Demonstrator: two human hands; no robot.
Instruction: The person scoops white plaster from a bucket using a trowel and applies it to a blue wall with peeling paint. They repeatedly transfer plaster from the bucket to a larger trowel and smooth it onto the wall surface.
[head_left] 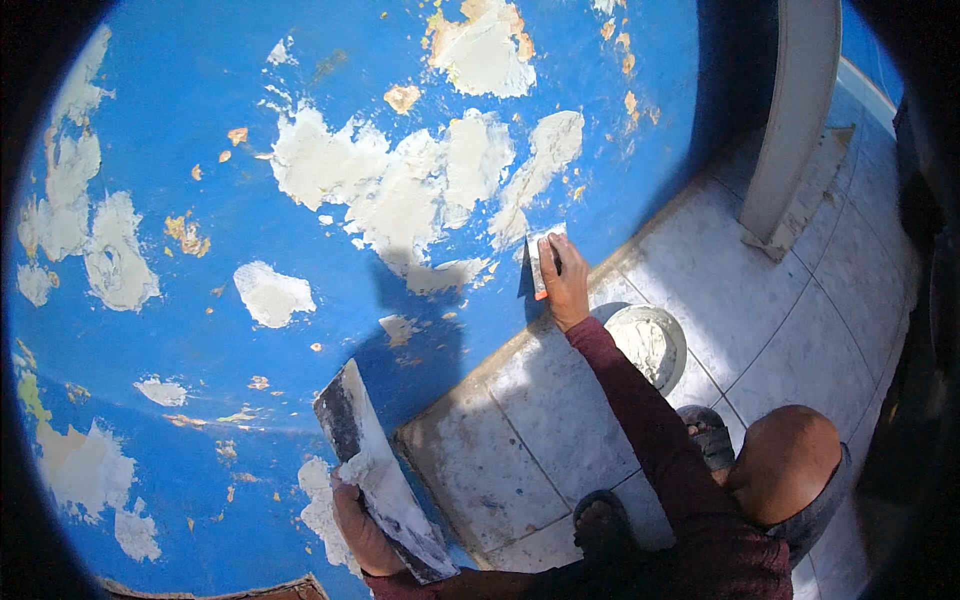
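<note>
In front of me is a blue wall (330,75) with white filler patches (425,180) spread across it. My right hand (567,288) is closed around a small putty knife (541,258) with an orange edge on its handle. Its blade lies against the wall just beneath a long smear of filler. Lower down, my left hand (362,528) grips a long, flat filler-smeared plate (392,497) by its left side. A lump of white filler (366,470) sits on this plate near my fingers. The back of the left hand's grip is partly hidden.
A round bucket (683,352) of white filler stands on the tiled floor (520,430), beside my right forearm. My sandalled feet (603,525) are close to it. An upright pale post (795,110) rises at the upper right. A brown edge (250,590) shows at bottom left.
</note>
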